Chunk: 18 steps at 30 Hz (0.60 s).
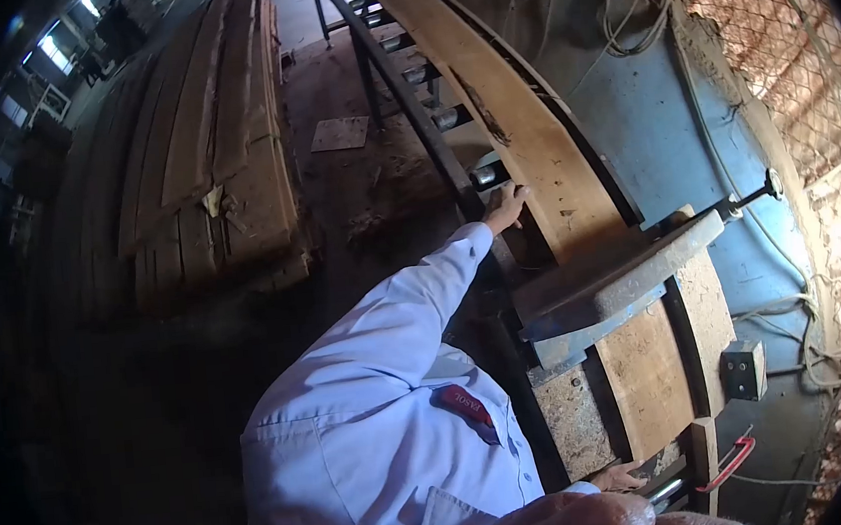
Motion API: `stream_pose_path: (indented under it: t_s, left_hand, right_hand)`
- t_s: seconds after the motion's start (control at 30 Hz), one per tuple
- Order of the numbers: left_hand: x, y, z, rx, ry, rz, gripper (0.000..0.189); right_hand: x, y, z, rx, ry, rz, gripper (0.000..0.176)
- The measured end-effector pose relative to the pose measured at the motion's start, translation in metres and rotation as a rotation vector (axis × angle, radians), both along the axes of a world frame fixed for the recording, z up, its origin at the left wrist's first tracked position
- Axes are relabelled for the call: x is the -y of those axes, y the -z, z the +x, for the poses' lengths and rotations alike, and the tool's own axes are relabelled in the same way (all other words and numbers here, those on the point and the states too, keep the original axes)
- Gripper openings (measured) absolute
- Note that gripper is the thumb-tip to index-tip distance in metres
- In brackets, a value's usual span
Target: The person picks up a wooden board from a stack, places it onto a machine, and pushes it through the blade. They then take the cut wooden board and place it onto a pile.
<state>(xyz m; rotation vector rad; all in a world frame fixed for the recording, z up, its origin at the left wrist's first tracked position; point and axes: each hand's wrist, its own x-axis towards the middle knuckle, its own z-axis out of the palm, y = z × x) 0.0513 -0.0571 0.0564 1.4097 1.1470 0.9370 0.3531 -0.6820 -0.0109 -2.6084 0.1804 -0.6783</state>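
Observation:
A long wooden board [529, 128] with a dark crack along one edge lies on a roller conveyor [424, 72]. My left hand [508, 207] reaches out to the board's left edge, its fingers curled against it. A metal housing [621, 270] crosses over the wood and hides part of it. On the near side a board section [646, 378] shows between dark strips. At that section's near end is my right hand [619, 477], its thumb and fingers closed at the board's edge. The hand's underside is hidden.
Stacked rough planks [199, 132] stand to the left. A threaded handle [759, 191] sticks out right of the housing. Near my right hand are a wooden post [705, 458] and a red-handled tool [730, 463]. Cables [638, 8] hang by the mesh wall [799, 19].

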Motion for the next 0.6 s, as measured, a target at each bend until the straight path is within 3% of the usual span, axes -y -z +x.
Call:
stream_pose_path:
  t_s: [0.17,0.33,0.4,0.5,0.6]
  left_hand:
    - [0.0,0.006,-0.001,-0.009,-0.003,0.017,0.045]
    - [-0.007,0.014,0.003,-0.192,0.016,-0.038,0.047]
    - [0.003,-0.004,0.004,-0.211,-0.01,-0.123,0.046]
    - [0.005,0.009,0.012,-0.244,-0.117,0.08,0.046]
    - [-0.001,0.011,0.007,-0.162,-0.029,0.026,0.046]
  right_hand:
    - [0.0,-0.001,0.0,-0.022,-0.019,0.007,0.078]
    - [-0.002,-0.006,-0.003,-0.052,0.005,0.015,0.078]
    - [-0.004,-0.01,-0.005,-0.068,0.023,0.018,0.078]
    - [-0.018,-0.023,-0.016,-0.062,0.033,0.05,0.076]
    - [-0.013,-0.018,-0.011,-0.054,0.037,0.028,0.075]
